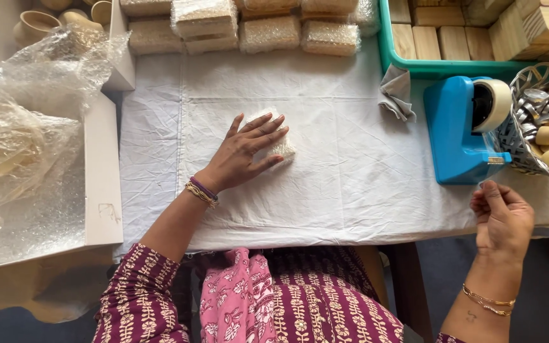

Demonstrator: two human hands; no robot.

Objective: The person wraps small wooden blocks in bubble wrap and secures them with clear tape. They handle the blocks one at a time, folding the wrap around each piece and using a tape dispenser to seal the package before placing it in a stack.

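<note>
**Left palm flat on a wrapped bundle, right hand at the table's edge**

The small bubble-wrapped bundle [279, 145] lies on the white cloth [338, 190], and the left hand [246, 152] is pressed right on top of it, fingers spread wide and flat, not curled around it. Only the bundle's far and right edges peek out past the fingertips.

Right of the bundle, well apart, stands one blue tape dispenser [462, 130] with its roll up top. The right hand [502, 216] hangs just below that dispenser at the table's near edge, fingers curled in, thumb meeting them; whether it pinches anything, I cannot tell.

Beyond the bundle, a stack of wrapped packets [243, 25] lines the far side, about seven showing. Between bundle and dispenser sits one crumpled grey rag [396, 94]. Far left of the bundle, loose clear plastic wrap [23, 127] spills over a cardboard box [101, 184].
</note>
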